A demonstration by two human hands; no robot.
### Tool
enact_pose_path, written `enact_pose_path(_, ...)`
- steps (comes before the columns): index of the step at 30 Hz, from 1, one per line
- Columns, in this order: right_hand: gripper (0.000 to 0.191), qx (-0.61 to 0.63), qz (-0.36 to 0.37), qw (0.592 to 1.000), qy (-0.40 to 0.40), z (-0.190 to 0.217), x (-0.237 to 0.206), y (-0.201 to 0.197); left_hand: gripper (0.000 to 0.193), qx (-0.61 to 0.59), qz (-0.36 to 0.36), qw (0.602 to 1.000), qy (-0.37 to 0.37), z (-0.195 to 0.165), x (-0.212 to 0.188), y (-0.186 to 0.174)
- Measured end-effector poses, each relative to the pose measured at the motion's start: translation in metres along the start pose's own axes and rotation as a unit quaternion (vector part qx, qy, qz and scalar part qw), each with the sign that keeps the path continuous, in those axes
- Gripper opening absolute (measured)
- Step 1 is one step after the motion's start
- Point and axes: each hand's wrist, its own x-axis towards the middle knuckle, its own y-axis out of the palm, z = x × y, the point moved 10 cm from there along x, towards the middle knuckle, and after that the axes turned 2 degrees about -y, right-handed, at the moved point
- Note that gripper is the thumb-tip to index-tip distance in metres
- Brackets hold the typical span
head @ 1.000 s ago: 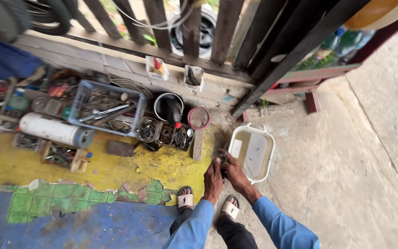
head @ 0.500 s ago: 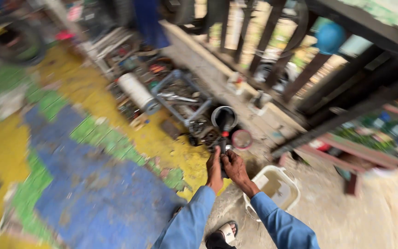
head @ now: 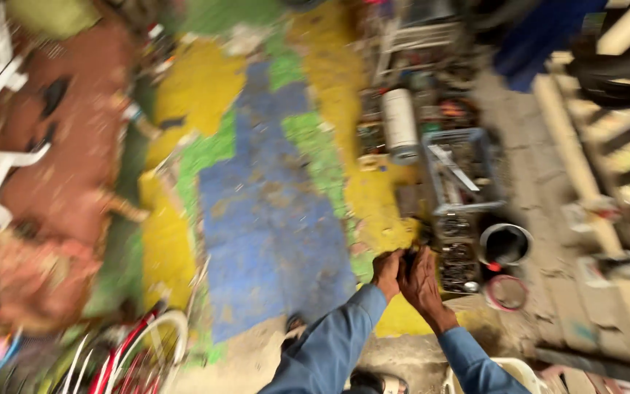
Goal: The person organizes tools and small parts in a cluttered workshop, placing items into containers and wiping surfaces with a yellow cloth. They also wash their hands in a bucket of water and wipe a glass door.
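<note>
Basically both hands meet low centre, blue sleeves coming up from bottom edge. Left hand (head: 386, 273) & right hand (head: 421, 281) pressed together around a small dark object (head: 410, 255), fingers curled on it; too blurred to tell what it is or how firmly each grips. They hover over yellow-painted floor (head: 176, 248), just beside a parts tray (head: 459, 263). Near right: round black pot (head: 505, 244), pink ring lid (head: 505, 292). Farther up: grey crate w/ tools (head: 462, 169), white cylinder (head: 399, 124). Red bike frame (head: 122, 357) bottom left.

Head view, steeply down, floor (head: 271, 226)
</note>
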Motion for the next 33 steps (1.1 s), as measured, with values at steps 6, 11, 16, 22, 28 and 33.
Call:
enact_pose_path(6, 0.053, 0.132, 0.063, 0.988, 0.056, 0.09, 0.06, 0.129, 0.007, -0.034, -0.014, 0.993, 0.108, -0.151, -0.004, -0.101)
enact_pose_path(11, 0.04, 0.189, 0.167, 0.959, 0.13, 0.15, 0.092, 0.224, 0.008, -0.12, -0.054, 0.986, 0.104, -0.241, -0.014, -0.17)
enact_pose_path(16, 0.051, 0.242, 0.238, 0.926, 0.167, 0.198, 0.112, 0.287, 0.023, -0.189, -0.035, 0.971, 0.138, -0.306, -0.027, -0.203)
enact_pose_path(22, 0.057, 0.327, 0.341, 0.854, 0.217, 0.248, 0.13, 0.364, 0.036, -0.226, -0.046, 0.955, 0.187, -0.363, -0.053, -0.252)
enact_pose_path(28, 0.053, 0.376, 0.408, 0.815, 0.163, 0.335, 0.156, 0.422, 0.049, -0.227, -0.199, 0.914, 0.273, -0.423, -0.093, -0.322)
enact_pose_path(33, 0.049, 0.473, 0.465, 0.732, 0.157, 0.417, 0.159, 0.457, 0.044, -0.239, -0.247, 0.85, 0.4, -0.471, -0.145, -0.371)
